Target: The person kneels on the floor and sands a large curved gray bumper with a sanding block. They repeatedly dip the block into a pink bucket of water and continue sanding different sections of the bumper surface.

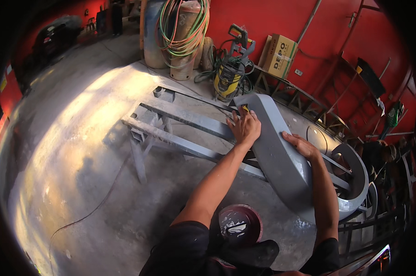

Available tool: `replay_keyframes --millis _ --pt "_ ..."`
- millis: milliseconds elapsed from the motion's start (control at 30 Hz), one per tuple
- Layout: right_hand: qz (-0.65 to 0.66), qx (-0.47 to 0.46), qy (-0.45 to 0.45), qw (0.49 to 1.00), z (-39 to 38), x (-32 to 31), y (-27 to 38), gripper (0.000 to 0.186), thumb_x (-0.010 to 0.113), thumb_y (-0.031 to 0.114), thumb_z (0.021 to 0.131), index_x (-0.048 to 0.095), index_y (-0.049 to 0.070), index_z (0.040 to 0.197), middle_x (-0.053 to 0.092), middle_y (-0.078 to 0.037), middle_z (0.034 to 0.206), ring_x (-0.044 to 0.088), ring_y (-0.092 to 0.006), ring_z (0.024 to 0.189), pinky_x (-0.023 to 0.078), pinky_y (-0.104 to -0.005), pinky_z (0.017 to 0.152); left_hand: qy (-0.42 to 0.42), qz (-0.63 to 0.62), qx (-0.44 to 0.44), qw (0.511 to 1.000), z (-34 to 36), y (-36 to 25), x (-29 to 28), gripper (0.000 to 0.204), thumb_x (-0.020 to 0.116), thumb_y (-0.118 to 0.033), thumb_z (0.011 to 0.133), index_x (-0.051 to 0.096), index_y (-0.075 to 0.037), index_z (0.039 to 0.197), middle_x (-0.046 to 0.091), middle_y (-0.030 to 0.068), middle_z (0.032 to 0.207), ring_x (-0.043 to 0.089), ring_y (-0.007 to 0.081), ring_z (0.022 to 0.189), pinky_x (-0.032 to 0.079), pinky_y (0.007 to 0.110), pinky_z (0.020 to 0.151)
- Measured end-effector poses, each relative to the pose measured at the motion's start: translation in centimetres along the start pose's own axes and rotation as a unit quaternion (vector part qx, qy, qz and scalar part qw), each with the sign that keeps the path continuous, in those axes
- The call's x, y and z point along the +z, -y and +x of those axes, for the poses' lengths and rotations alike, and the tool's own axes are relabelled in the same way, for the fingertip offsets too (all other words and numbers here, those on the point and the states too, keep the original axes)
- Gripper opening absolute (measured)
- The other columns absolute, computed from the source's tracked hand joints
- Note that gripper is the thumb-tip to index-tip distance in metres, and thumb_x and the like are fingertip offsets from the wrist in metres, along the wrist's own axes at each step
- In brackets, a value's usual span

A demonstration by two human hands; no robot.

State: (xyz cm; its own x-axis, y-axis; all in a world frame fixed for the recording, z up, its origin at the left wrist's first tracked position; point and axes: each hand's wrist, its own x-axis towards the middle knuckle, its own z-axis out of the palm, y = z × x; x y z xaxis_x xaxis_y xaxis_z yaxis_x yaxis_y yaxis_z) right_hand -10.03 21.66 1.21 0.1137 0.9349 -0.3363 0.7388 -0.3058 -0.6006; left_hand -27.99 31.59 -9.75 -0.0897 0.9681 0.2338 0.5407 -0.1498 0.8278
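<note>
Sleeve point(182, 246) led to left hand point(246, 127), fingers apart, yellow pad point(245, 108) beneath, on bumper point(281, 158); right hand's point(303, 146) finger spacing, work remaining were unclear.

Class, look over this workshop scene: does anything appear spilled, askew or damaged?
A shiny, bluish-white patch on the floor near the grey curved panel stands out against duller grey around it; possibly spilled water or glare.

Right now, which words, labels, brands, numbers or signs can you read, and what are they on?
Box: large dark print, legible, but I won't repeat it.
Cylinder: pale marking, too blurred to read.
Washer: any print is too small to read.
Grey part: no text that I can see.
</note>
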Motion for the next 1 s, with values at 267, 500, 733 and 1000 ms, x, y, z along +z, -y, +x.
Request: replay_keyframes --millis 267,500,733,1000 --pt "-0.002 0.0 0.018 1.0 0.3 -0.5 -1.3 0.109 0.051 0.085 0.085 0.052 -0.006 0.144 0.067 -0.028 0.124 0.07 -0.0332 0.106 0.052 -0.0424 0.095 0.026 -0.015 0.015 0.999 -3.5 0.8 1.2 0.059 0.033 -0.035 0.107 0.047 0.005 0.149 0.046 0.0188 0.157 0.027 0.0455 0.152 0.011 0.066 0.123" --pt "0.009 -0.028 0.022 0.999 1.4 -0.6 -1.4 0.109 0.053 0.085 0.085 0.054 -0.008 0.141 0.067 -0.028 0.122 0.069 -0.0323 0.107 0.051 -0.0409 0.097 -0.002 -0.034 -0.05 0.998 1.6 1.4 1.4 0.06 0.03 -0.035 0.109 0.041 0.003 0.154 0.043 0.0186 0.16 0.022 0.0397 0.156 0.01 0.064 0.125" --pt "0.026 -0.016 0.038 0.999 0.8 -0.7 -1.9 0.104 0.052 0.081 0.089 0.054 -0.007 0.143 0.067 -0.026 0.125 0.069 -0.0315 0.108 0.051 -0.0385 0.096 0.042 -0.051 0.064 0.996 -5.9 0.3 1.2 0.06 0.03 -0.034 0.109 0.032 0.0 0.158 0.036 0.0174 0.164 0.022 0.0395 0.156 0.009 0.063 0.125" --pt "0.003 -0.031 0.017 0.999 0.7 -0.6 -0.1 0.105 0.052 0.083 0.087 0.055 -0.006 0.142 0.067 -0.027 0.124 0.069 -0.0332 0.11 0.051 -0.0403 0.099 -0.037 0.013 0.041 0.998 6.0 2.2 0.7 0.061 0.029 -0.036 0.109 0.032 -0.002 0.16 0.035 0.014 0.166 0.017 0.0393 0.157 0.005 0.063 0.126"
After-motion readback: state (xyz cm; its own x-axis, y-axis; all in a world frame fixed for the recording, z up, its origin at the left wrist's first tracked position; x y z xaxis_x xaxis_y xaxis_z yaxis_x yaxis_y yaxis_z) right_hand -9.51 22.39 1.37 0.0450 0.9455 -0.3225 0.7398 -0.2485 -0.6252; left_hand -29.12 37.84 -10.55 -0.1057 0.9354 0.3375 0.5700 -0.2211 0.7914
